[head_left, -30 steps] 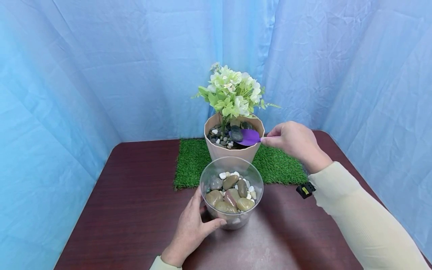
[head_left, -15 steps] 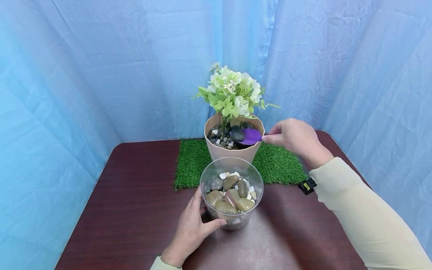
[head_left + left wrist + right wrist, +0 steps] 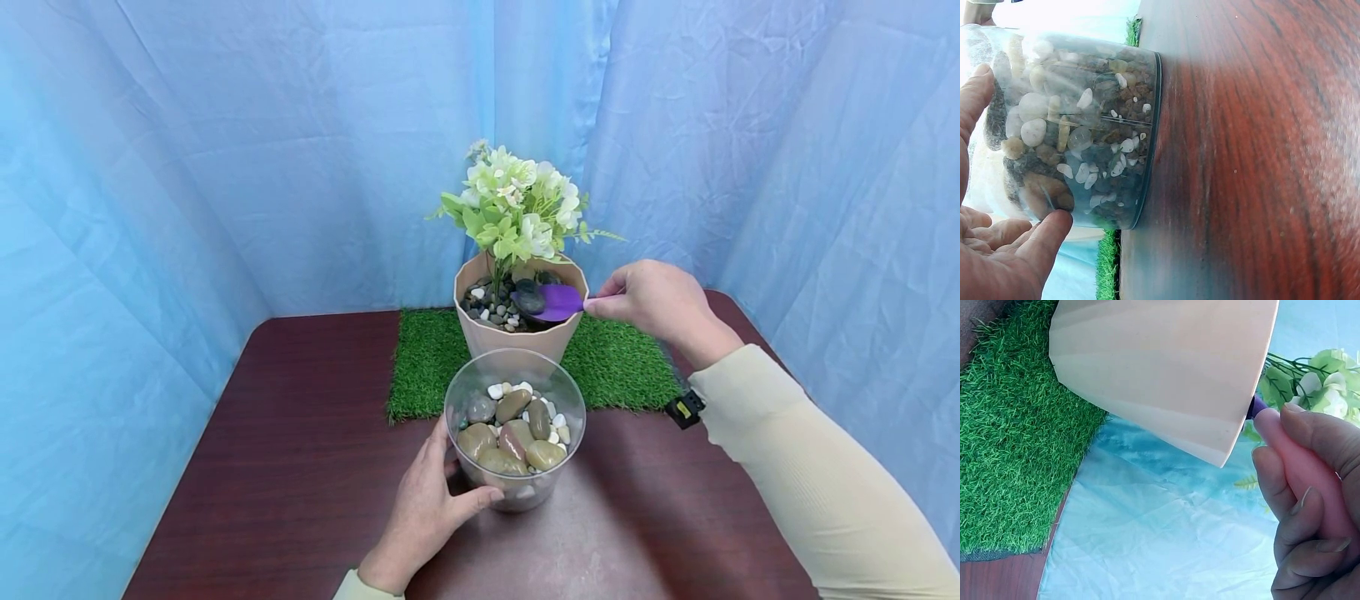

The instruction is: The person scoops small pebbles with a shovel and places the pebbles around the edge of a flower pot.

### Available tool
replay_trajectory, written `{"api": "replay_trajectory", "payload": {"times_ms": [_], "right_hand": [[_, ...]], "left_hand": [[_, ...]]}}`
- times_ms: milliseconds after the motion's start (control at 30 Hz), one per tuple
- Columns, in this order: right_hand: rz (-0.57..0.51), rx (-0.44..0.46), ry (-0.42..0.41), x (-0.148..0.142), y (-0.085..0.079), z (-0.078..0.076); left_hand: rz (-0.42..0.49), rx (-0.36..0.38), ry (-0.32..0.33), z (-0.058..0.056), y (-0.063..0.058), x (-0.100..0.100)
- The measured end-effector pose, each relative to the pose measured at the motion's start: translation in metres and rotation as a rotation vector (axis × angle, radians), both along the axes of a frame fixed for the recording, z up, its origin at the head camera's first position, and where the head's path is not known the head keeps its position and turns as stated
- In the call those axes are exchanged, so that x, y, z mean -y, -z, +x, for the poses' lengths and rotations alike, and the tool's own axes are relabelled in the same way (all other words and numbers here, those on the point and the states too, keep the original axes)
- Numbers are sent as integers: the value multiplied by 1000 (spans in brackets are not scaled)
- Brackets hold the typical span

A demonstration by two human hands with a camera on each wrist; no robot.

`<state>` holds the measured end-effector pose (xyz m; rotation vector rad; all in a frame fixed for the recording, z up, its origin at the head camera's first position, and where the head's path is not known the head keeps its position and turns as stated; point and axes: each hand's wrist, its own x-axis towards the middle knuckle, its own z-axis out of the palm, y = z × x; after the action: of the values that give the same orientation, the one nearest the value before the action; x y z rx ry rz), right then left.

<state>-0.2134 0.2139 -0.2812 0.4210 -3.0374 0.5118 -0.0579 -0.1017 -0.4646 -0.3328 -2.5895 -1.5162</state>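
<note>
My right hand [image 3: 663, 304] grips the pink handle [image 3: 1304, 469] of a small garden trowel, its purple blade [image 3: 561, 302] reaching over the rim into a beige faceted flowerpot [image 3: 516, 340]. At the blade's tip sits a dark, smooth stone [image 3: 531, 298]. White flowers [image 3: 517, 200] with green leaves rise from the pot above several small pebbles. Nearer to me, my left hand [image 3: 423, 504] holds the side of a clear plastic container [image 3: 1107, 125], thumb in front and fingers round the left. Large brown stones [image 3: 516, 435] and white pebbles fill its lower part.
The pot stands on a green artificial grass mat [image 3: 427, 367] at the back of a dark red-brown wooden table [image 3: 300, 433]. Blue cloth [image 3: 337, 167] hangs behind and along both sides. The container is directly in front of the pot.
My right hand has shifted slightly up and to the right, drawing the trowel a little that way. The dark stone has moved slightly right too. My left hand and the container stay put.
</note>
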Motion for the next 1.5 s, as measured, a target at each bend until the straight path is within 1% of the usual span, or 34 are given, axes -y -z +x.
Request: {"api": "replay_trajectory", "payload": {"times_ms": [500, 733, 967, 1500], "right_hand": [[21, -44, 5, -3, 1, -2], [28, -46, 8, -3, 1, -4], [36, -52, 5, -3, 0, -4], [42, -36, -1, -1, -1, -7]], "left_hand": [[-9, -3, -1, 0, 1, 0], [-15, -5, -5, 0, 1, 1], [0, 1, -1, 0, 0, 0], [4, 9, -1, 0, 0, 0]]}}
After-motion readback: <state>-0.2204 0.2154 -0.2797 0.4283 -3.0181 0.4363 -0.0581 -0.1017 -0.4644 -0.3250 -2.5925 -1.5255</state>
